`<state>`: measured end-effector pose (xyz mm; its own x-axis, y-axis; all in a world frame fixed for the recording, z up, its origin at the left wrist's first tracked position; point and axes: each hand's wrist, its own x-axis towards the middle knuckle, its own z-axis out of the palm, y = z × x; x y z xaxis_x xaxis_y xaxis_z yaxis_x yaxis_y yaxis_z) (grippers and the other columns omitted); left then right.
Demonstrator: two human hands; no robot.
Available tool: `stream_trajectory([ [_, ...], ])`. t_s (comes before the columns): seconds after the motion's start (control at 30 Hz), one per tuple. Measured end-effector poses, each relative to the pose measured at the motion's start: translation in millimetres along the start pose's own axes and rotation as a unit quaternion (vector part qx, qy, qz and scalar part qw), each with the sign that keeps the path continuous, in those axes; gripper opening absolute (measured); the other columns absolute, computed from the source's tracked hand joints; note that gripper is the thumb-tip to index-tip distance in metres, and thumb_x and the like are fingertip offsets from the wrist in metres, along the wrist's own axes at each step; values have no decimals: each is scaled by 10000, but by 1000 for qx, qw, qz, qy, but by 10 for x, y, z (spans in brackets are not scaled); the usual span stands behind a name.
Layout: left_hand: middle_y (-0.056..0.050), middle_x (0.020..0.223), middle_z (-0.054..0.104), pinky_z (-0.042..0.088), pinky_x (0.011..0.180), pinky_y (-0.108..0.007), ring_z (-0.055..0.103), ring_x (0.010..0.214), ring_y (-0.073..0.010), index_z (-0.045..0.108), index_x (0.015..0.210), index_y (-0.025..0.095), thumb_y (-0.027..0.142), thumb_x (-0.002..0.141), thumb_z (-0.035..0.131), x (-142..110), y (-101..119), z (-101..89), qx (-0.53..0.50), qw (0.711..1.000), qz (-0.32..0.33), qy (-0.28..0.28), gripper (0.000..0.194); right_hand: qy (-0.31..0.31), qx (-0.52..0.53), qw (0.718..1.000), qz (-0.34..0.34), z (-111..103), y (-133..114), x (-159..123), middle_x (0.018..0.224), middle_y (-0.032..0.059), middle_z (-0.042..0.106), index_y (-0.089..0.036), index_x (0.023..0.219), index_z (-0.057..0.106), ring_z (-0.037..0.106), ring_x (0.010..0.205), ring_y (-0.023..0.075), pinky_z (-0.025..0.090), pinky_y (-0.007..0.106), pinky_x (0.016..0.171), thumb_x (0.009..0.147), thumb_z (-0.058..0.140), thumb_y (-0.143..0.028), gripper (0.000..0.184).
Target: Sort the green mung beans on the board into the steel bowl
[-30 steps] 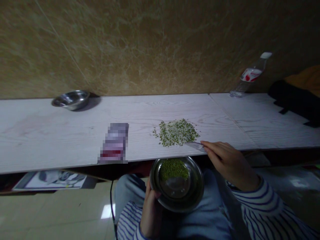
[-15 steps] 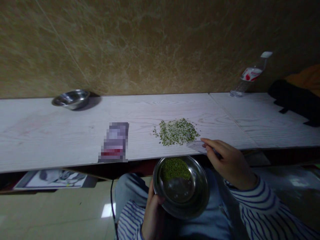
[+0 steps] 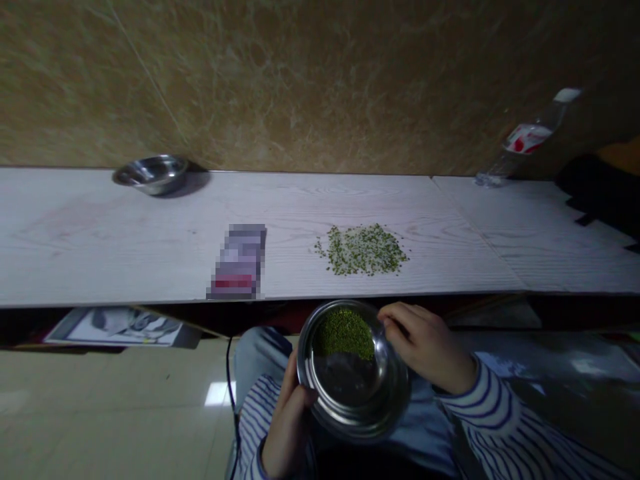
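Note:
Over my lap I see a shiny metal bowl [image 3: 357,420] with small green beans [image 3: 345,333] gathered toward its far side. My left hand [image 3: 293,410] is closed on the bowl's left rim, thumb on top. At the right rim, my right hand [image 3: 425,340] has its fingers closed on the edge; the fingertips are partly hidden. Just beyond the bowl, a loose patch of green beans mixed with white grains [image 3: 367,250] lies spread on the white wood-grain counter [image 3: 295,207].
A second metal bowl [image 3: 153,175] stands at the back left by the wall. A blurred-out flat object [image 3: 237,261] lies near the counter's front edge. A clear plastic bottle [image 3: 525,140] and dark cloth [image 3: 597,190] are at the right. Below is an open drawer [image 3: 123,327].
My right hand has moved from beside the bean patch down to the bowl's right rim. The translucent piece it held no longer shows. The view has shifted slightly.

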<state>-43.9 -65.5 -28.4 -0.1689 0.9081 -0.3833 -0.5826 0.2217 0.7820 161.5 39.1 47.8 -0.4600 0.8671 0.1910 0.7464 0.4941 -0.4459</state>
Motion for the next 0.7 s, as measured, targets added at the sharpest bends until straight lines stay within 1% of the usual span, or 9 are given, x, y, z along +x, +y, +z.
stream_trajectory([
  [0.07, -39, 1405, 532, 240, 1131, -460, 282, 1394, -330, 543, 1334, 243, 216, 709, 588, -7, -19, -30, 22, 1000, 2, -10, 628, -40, -29, 998, 30, 96, -57, -3, 784, 7, 688, -219, 890, 601, 644, 742, 161, 441, 287, 710, 921, 421, -237, 184],
  [0.13, -28, 1422, 515, 215, 1144, -455, 278, 1400, -318, 522, 1352, 254, 202, 722, 574, -11, -54, -48, 28, 999, 4, -23, 635, -82, -60, 993, 60, 176, -104, 7, 752, 0, 695, -223, 903, 610, 649, 703, 159, 421, 280, 670, 929, 419, -262, 197],
  [0.27, -3, 1443, 491, 163, 1163, -435, 266, 1409, -285, 485, 1377, 276, 160, 728, 545, -27, -132, -50, 26, 998, 11, -47, 662, -144, -135, 976, 92, 280, -164, 52, 799, 9, 725, -238, 969, 629, 673, 741, 172, 403, 278, 654, 923, 431, -274, 206],
  [0.37, 7, 1460, 471, 162, 1164, -423, 261, 1411, -276, 482, 1374, 282, 159, 738, 536, -44, -162, -24, 22, 998, 24, -54, 650, -169, -176, 965, 96, 323, -181, 88, 864, 25, 737, -243, 972, 637, 683, 788, 183, 406, 286, 664, 938, 402, -288, 241],
  [0.5, 24, 1473, 453, 156, 1165, -411, 256, 1412, -256, 464, 1382, 291, 132, 737, 514, -56, -183, -2, 23, 998, 13, -60, 666, -194, -190, 958, 87, 365, -177, 114, 926, 23, 735, -253, 972, 645, 683, 827, 183, 415, 287, 673, 945, 387, -293, 262],
  [0.7, 27, 1493, 424, 171, 1159, -410, 252, 1414, -249, 432, 1399, 299, 130, 761, 499, -52, -190, 14, 30, 996, 14, -77, 664, -202, -213, 953, 72, 406, -148, 105, 936, 19, 724, -238, 951, 635, 680, 817, 196, 428, 303, 669, 929, 400, -269, 238],
])
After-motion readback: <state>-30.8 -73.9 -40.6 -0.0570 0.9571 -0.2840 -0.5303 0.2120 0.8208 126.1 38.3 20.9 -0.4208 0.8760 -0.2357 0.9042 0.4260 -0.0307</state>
